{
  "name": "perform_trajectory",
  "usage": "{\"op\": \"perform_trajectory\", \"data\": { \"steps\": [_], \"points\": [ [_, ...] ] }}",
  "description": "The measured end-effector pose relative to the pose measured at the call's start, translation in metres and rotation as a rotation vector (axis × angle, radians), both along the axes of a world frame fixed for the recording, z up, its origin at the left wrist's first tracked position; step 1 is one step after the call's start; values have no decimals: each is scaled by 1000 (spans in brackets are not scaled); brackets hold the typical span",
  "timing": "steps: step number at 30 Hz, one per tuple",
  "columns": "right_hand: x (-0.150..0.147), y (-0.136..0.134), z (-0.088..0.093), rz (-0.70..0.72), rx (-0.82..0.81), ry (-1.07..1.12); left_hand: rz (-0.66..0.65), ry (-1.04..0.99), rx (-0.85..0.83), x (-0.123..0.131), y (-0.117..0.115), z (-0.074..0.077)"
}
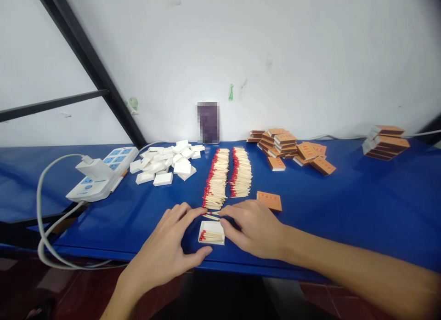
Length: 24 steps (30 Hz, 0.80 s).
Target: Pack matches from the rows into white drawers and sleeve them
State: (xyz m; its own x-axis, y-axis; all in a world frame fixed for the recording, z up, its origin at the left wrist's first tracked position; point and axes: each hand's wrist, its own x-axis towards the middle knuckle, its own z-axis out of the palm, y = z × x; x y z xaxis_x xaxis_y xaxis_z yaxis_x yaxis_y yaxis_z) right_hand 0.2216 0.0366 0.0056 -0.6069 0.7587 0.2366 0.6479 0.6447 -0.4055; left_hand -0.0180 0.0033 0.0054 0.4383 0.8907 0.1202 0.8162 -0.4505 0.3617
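A small white matchbox tray (211, 232) with red-tipped matches in it lies near the front edge of the blue table (344, 209). My left hand (168, 246) rests left of the tray, its thumb touching the tray's lower edge and its fingertips on a few loose matches (211, 215) just above it. My right hand (253, 228) is on the tray's right side, index fingertip pinching the same loose matches from the right. Behind them lie two long rows of matches (227, 175). One orange matchbox sleeve (269, 201) lies flat just beyond my right hand.
A heap of empty white trays (167, 161) sits at back left beside a white power strip (101, 173) with a grey cable. Orange sleeves are piled at back centre-right (292, 150) and stacked far right (386, 142). A black metal frame (93, 67) leans against the wall.
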Motion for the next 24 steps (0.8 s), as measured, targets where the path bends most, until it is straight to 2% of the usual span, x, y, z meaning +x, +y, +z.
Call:
{"op": "perform_trajectory", "data": {
  "steps": [24],
  "points": [
    [0, 1, -2, 13, -3, -61, -25, 2, -38, 1, 1, 2]
  ]
}}
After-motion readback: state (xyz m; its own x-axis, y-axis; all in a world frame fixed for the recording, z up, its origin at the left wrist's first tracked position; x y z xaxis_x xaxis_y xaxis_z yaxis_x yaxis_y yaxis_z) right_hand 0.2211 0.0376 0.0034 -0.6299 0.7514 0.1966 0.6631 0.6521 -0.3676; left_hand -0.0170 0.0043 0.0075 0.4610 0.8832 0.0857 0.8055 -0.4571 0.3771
